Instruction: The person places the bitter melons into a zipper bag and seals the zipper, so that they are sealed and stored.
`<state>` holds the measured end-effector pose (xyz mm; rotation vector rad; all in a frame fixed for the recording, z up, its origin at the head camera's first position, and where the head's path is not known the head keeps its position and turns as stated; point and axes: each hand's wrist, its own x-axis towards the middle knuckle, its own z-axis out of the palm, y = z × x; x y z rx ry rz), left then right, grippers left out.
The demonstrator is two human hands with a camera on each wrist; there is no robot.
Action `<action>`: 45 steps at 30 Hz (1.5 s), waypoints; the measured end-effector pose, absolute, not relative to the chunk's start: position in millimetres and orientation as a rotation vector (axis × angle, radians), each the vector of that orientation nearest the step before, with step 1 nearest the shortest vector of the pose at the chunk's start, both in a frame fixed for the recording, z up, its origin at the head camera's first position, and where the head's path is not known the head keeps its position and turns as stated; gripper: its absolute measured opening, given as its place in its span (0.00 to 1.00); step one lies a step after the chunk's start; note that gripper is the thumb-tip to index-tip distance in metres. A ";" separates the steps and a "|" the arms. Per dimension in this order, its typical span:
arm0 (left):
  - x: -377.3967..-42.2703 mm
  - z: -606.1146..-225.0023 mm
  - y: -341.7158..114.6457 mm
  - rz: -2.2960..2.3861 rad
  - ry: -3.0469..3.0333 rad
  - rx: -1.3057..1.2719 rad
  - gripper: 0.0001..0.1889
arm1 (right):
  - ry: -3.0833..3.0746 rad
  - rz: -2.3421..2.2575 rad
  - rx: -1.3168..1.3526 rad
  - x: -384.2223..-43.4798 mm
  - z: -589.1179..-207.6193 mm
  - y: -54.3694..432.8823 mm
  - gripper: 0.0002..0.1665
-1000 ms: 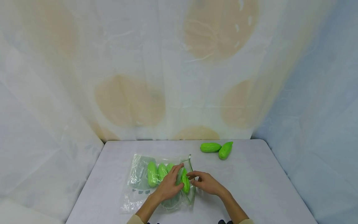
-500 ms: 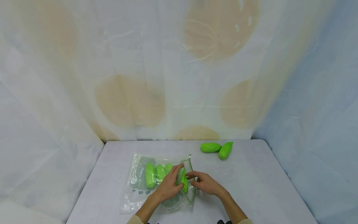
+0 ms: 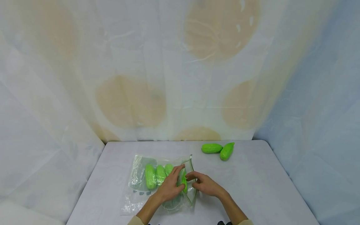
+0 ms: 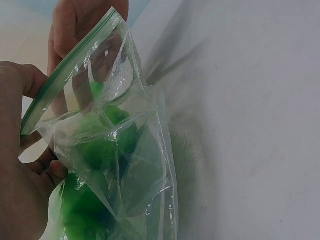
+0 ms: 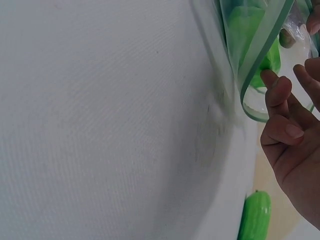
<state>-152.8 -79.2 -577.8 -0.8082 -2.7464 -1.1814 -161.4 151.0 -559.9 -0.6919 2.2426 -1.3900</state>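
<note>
The table top (image 5: 100, 125) looks dull, with tiny ridges. Nearer its left edge, the bag (image 3: 136, 170) is clear, shiny, crinkly plastic with a smooth green zip strip (image 4: 75, 56). By the table's back edge, two green vegetables (image 3: 212, 148) look bumpy and shiny.

The head view looks forward and down across the table (image 3: 253, 187). Both wrist views, close in, share the open end of the plastic bag (image 4: 145, 170).
</note>
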 end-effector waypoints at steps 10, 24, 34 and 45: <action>-153.5 -576.5 -79.3 -1.179 -2.750 -0.808 0.44 | 2.236 -1.394 -0.682 -161.4 -559.7 150.1 0.25; -153.9 -575.0 -79.2 -1.175 -2.756 -0.808 0.43 | 2.279 -1.361 -0.690 -163.9 -562.6 152.0 0.24; -153.8 -576.1 -78.3 -1.179 -2.754 -0.807 0.43 | 2.306 -1.342 -0.685 -162.8 -561.5 153.6 0.23; -153.4 -576.0 -78.2 -1.176 -2.758 -0.799 0.43 | 2.326 -1.336 -0.683 -163.2 -559.7 153.5 0.21</action>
